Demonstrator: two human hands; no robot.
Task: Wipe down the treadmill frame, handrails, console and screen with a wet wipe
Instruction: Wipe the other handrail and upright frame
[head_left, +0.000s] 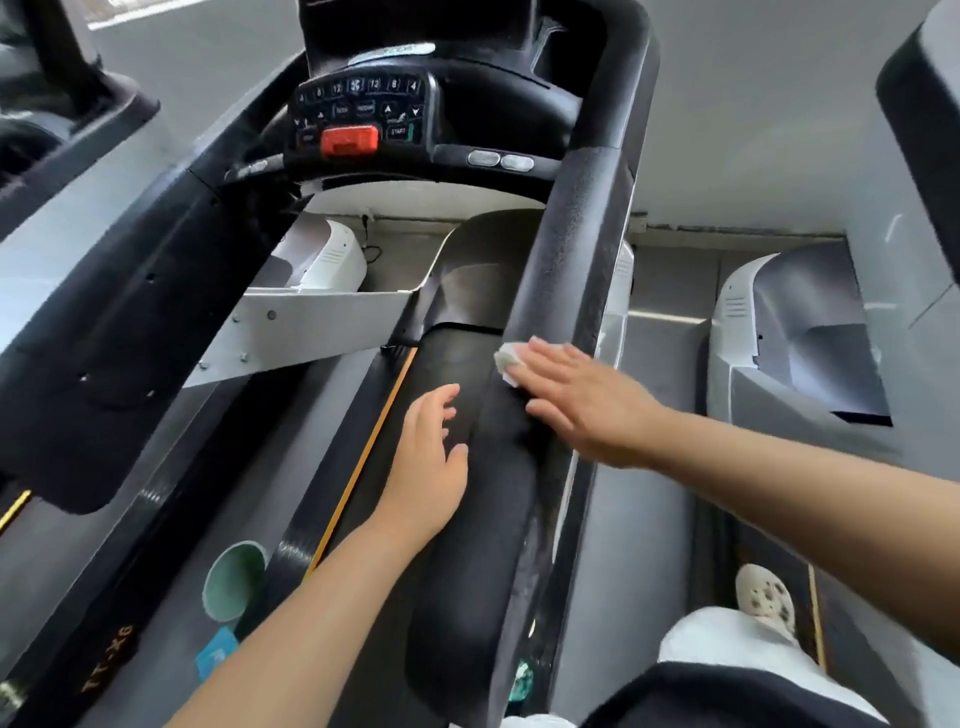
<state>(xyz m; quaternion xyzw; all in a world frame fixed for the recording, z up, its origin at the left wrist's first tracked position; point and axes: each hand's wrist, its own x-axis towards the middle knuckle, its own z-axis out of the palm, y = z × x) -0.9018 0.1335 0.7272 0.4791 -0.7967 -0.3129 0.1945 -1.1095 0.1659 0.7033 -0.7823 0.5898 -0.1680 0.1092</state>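
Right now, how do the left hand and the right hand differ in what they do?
The right hand presses a white wet wipe flat on the black handrail; the left hand holds nothing. The right hand's fingers are straight, the left hand's loosely bent. The right hand reaches farther forward. Both rest on the same black handrail.

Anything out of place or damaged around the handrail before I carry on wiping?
Nothing looks damaged. The right hand presses the wet wipe flat on the black handrail; the left hand rests open beside it. One stray item: a green cup lying on the treadmill deck.
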